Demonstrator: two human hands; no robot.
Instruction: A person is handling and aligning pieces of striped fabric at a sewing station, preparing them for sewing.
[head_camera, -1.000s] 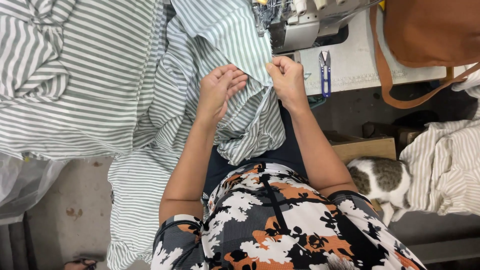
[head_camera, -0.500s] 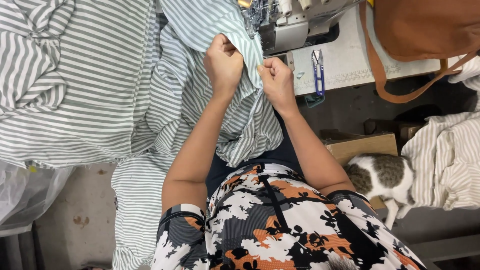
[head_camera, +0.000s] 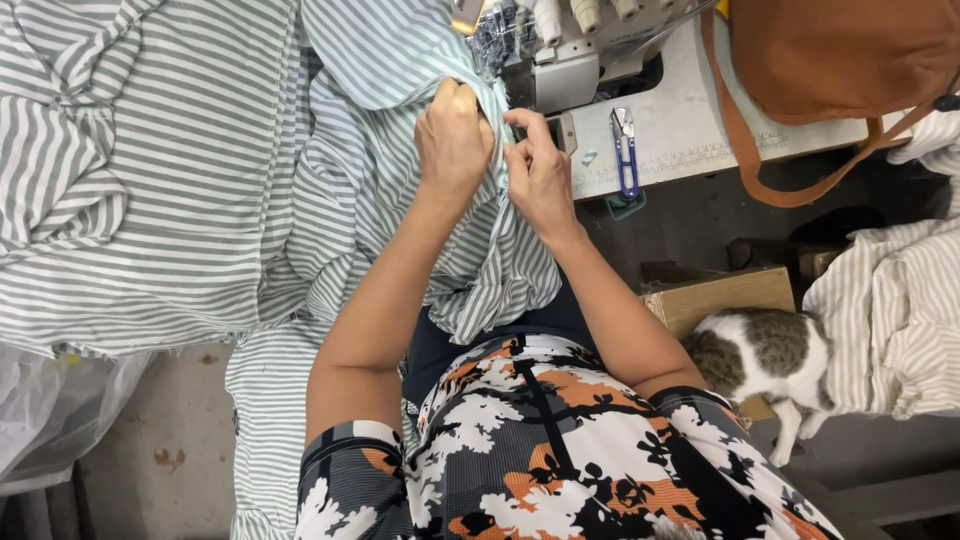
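Striped fabric (head_camera: 400, 200) bunched at the sewing machine (head_camera: 560, 50), my left hand (head_camera: 455, 140) and right hand (head_camera: 540, 170) both pinching its edge closed, blue thread snips (head_camera: 626, 150) on the surface (head_camera: 690, 120) just right.

Both bare forearms reach up from the person's torso at six o'clock and converge toward twelve o'clock, so the two hands sit side by side near the top centre of the view. The left hand (head_camera: 455, 135) is curled into a loose fist, back of the hand facing the camera, knuckles pointing to twelve o'clock, fingers tucked under and out of sight. The right hand (head_camera: 540, 170) lies just beside it at three o'clock, touching or nearly so, its fingers (head_camera: 527, 123) bent and pinched toward the left hand. The left elbow is bent at about seven o'clock, the right at about four o'clock.
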